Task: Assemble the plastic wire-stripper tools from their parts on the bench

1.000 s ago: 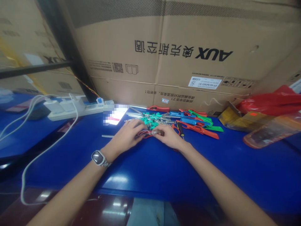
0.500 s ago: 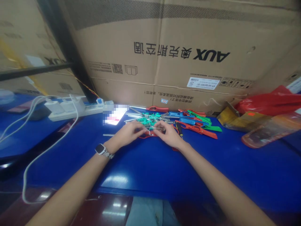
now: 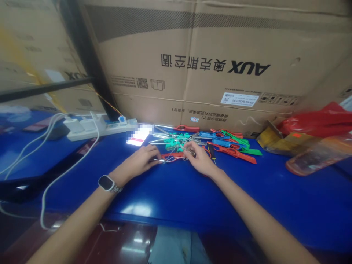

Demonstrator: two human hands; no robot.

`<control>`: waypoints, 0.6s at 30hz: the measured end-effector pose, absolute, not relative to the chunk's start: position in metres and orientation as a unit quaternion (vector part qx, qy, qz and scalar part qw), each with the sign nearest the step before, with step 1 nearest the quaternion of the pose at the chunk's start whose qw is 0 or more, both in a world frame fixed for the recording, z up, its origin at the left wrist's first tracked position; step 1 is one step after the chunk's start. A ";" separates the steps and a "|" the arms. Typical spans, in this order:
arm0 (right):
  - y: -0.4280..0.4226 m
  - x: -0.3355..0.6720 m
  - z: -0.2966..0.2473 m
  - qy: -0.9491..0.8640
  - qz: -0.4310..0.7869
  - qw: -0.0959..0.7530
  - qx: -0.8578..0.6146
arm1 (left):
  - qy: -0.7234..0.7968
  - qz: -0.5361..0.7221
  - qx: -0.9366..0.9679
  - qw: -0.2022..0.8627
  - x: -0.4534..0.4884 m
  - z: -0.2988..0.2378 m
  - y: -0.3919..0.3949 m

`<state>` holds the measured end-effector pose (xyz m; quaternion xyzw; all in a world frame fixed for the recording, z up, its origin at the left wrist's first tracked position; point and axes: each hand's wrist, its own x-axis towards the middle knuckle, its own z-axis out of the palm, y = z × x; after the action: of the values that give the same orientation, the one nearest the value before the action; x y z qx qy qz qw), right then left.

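A silvery rod (image 3: 159, 160) is pinched in the left hand (image 3: 139, 158), front-left of the green pile (image 3: 178, 139); its long axis is laid left-right, visible tip directed rightward. A small metallic part (image 3: 190, 151) is gripped by the right hand (image 3: 200, 158), front-right of the pile; its axis cannot be told. Hands are held apart, white wires (image 3: 172, 158) seen between.

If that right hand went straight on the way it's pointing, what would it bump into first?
The right hand would probably meet the cluster of green pieces just beyond its fingertips, though depth is unclear and it might pass above them.
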<state>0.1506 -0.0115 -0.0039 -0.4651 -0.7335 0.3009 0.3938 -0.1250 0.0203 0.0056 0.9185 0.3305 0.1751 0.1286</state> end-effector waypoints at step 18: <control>-0.015 0.155 0.003 -0.764 0.223 0.361 -0.487 | 0.401 0.179 0.890 0.120 -0.109 0.041 0.015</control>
<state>0.1553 -0.0149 0.0031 -0.4866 -0.7636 0.2233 0.3610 -0.1086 0.0146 0.0408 0.8903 0.4012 0.1785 0.1204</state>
